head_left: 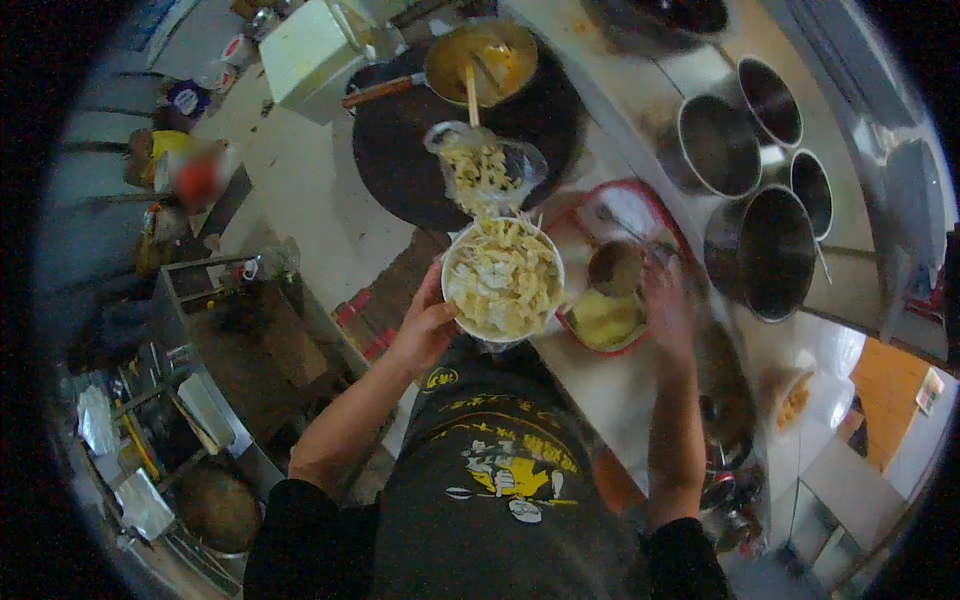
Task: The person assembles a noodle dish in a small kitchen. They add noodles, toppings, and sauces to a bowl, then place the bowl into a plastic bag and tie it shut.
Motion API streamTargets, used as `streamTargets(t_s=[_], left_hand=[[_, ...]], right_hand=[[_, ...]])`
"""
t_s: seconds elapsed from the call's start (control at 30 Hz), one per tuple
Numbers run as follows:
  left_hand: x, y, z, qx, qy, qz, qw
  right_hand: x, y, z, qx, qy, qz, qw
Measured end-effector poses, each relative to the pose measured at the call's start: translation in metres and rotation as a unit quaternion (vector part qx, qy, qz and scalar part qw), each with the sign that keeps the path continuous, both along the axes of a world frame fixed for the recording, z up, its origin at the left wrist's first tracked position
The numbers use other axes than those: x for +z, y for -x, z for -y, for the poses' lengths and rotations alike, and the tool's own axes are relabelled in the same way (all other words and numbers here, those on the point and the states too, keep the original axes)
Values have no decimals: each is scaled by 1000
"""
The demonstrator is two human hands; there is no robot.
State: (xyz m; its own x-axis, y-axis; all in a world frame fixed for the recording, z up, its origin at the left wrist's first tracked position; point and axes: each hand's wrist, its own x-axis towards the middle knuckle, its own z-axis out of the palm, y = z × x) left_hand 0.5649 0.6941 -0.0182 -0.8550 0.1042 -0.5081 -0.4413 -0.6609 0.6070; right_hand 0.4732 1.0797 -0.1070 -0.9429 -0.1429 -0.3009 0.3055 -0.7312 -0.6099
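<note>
My left hand [429,330] grips the side of a white bowl [448,289] heaped with pale yellow food pieces [506,281] and some thin white shreds. Just beyond the bowl is a clear plastic bag or container [529,161] with small pale food bits [480,176] in it. Blurred, my right hand [667,289] hovers at the right side of a red-rimmed tray [667,199]. That tray holds a small brown round container [615,266], a white substance [619,214] and a yellow substance [604,319]. Whether the right fingers hold anything is unclear.
A wooden-handled pan [480,45] with brownish liquid and a utensil sits over a dark round surface [397,157]. Several deep metal pots [720,146] line the right counter. A pale foam box [315,56] stands at upper left, metal shelving [225,435] at lower left.
</note>
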Motion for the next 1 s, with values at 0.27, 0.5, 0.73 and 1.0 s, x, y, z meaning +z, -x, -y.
streamTargets(t_s=[0.27,0.5,0.73,1.0], left_hand=[[53,3,32,42,-32,-8,999],[50,60,78,-11,-28,-46,998],[83,122,155,-88,20,-65,994],[28,144,259,-139,-30,-9,990]], right_hand=[[86,-32,56,91,-717,-216,657],[198,17,229,-1,-636,-424,645],[213,73,342,97,-730,-382,559],[175,74,305,-4,-792,-140,594]])
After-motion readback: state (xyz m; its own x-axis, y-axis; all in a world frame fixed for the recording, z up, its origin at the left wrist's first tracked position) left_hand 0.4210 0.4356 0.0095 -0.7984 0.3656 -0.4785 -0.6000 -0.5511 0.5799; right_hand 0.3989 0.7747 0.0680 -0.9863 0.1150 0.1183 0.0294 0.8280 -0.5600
